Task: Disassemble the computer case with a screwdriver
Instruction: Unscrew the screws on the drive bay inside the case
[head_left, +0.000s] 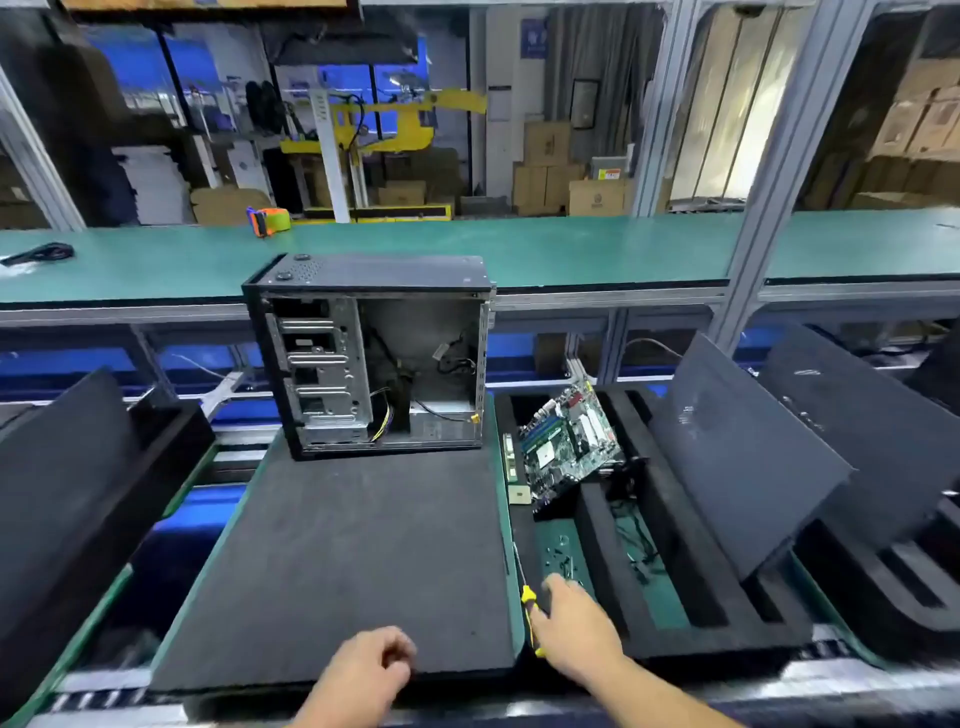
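The computer case (371, 353) stands upright at the far edge of the black foam mat (332, 561), its open side facing the person. The side panel is off and the main cavity looks stripped: only the metal drive bays on the left, a few loose cables and a small box at the bottom remain inside. The circuit board (569, 441) is already out, leaning tilted in the far part of the foam tray (670, 519) just beside the mat's right edge. A scatter of small screws (561, 558) lies in a green-floored slot of that tray, near its front edge. So most of the gutting appears done; what looks left is the drive cage, the cables and perhaps the top and front covers.

The right hand (576, 621) rests over the yellow-handled screwdriver (527, 597), which lies along the gap between mat and tray near the front edge. Its fingers are spread over the handle; whether they have closed round it, I cannot tell. The left hand (371, 670) hovers over the mat's front edge, fingers loosely curled, holding nothing.
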